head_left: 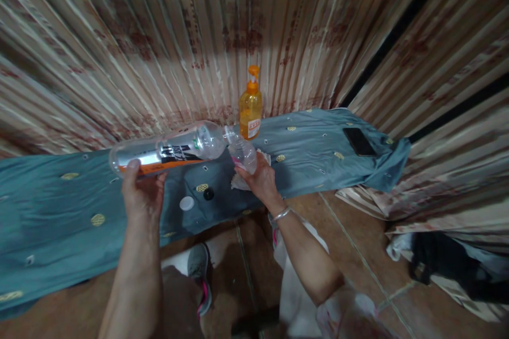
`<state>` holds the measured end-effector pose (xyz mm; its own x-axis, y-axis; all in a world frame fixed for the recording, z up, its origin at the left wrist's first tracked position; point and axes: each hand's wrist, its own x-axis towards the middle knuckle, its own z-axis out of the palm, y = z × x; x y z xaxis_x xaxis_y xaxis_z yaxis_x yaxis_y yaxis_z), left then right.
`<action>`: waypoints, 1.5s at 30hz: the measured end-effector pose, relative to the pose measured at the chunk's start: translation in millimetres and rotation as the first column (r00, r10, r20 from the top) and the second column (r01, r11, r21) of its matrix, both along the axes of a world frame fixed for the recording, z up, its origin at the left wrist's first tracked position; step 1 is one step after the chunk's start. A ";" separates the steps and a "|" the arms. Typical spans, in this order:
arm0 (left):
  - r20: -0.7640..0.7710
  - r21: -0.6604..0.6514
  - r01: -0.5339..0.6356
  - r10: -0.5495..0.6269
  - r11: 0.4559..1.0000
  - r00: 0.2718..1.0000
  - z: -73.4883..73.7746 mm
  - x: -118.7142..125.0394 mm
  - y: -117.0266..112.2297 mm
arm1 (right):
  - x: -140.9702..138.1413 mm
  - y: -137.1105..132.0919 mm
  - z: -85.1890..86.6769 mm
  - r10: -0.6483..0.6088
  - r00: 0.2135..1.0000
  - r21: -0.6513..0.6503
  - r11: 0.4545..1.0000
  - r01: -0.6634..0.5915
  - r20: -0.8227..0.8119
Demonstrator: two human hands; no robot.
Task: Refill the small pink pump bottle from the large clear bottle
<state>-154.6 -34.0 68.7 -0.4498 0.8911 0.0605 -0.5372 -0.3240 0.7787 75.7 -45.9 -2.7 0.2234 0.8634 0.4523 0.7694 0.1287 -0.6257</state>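
Observation:
My left hand (143, 190) is closed around the base end of a large clear plastic bottle (170, 151) with a silver, black and orange label. The bottle lies nearly level, its neck pointing right. In my right hand (260, 177) is a small clear plastic bottle (242, 151), tilted so its mouth meets the mouth of the large one. Whether liquid runs between them I cannot tell. A pale cloth (240, 183) shows beneath my right hand. On the cover below lie a white cap (186, 203) and a dark cap (208, 194).
An orange pump bottle (250, 114) stands behind my right hand, near the curtain (222, 26). A black phone (359, 142) lies at the right end of the teal cloth cover (306, 161). Dark fabric (457, 265) is at lower right, by the tiled floor (350, 238).

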 end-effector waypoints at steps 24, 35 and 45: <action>-0.101 0.043 -0.060 0.064 0.997 0.993 7.0 6.6 -11.5 | 3.0 -2.3 0.8 0.006 1.000 -0.013 1.000 -0.006 0.022; -0.103 0.019 -0.082 0.083 0.996 0.991 4.1 4.1 -10.0 | 2.3 -3.3 2.0 -0.005 0.999 -0.018 1.000 0.006 0.037; -0.104 0.044 -0.072 0.076 0.996 0.992 5.8 3.8 -10.9 | 2.4 -3.7 1.9 -0.003 1.000 -0.030 1.000 0.004 0.030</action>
<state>-150.9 -44.9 74.5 -0.5039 0.8514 0.1459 -0.4256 -0.3917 0.8157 78.1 -49.6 -0.8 0.2132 0.8761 0.4325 0.7885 0.1071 -0.6057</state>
